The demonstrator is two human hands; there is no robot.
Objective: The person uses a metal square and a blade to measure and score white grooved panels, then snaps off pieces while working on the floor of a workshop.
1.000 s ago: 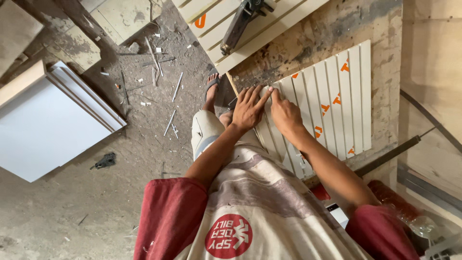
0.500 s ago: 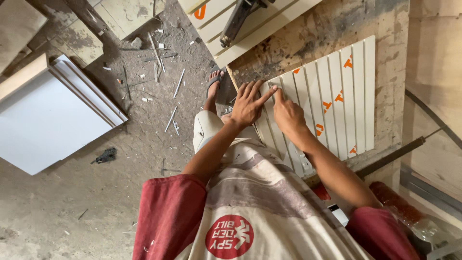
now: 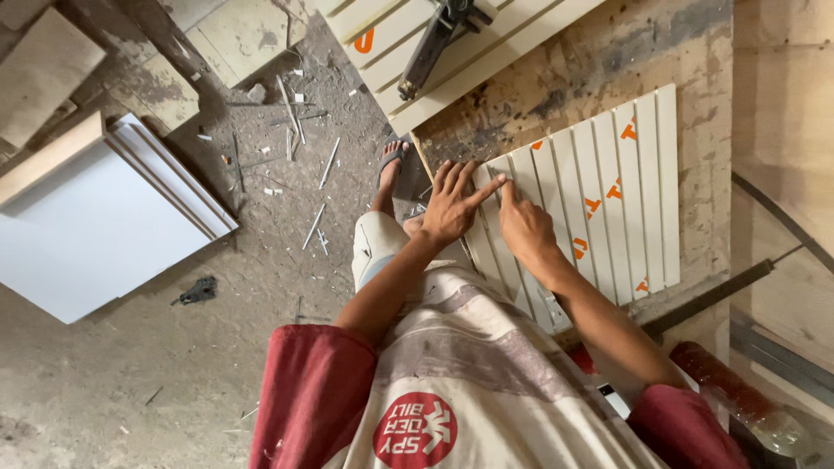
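Observation:
A white fluted panel (image 3: 608, 200) with orange marks lies on a worn wooden bench (image 3: 625, 52) in front of me. My left hand (image 3: 452, 208) rests flat on the panel's left end, with its fingers spread. My right hand (image 3: 521, 224) is just beside it, its index finger stretched out and pressing the panel near the top left corner. The two index fingertips almost meet. Neither hand holds anything that I can see.
A second fluted panel (image 3: 486, 61) lies further away with a black tool (image 3: 439, 39) on it. Stacked white boards (image 3: 95, 226) stand on the floor to the left, among scattered offcuts (image 3: 295, 113). My sandalled foot (image 3: 391, 165) is by the bench. A plastic bottle (image 3: 747, 408) lies at the lower right.
Both hands have slid a little along the panel's left end and the left fingers have spread wider. The view has shifted slightly.

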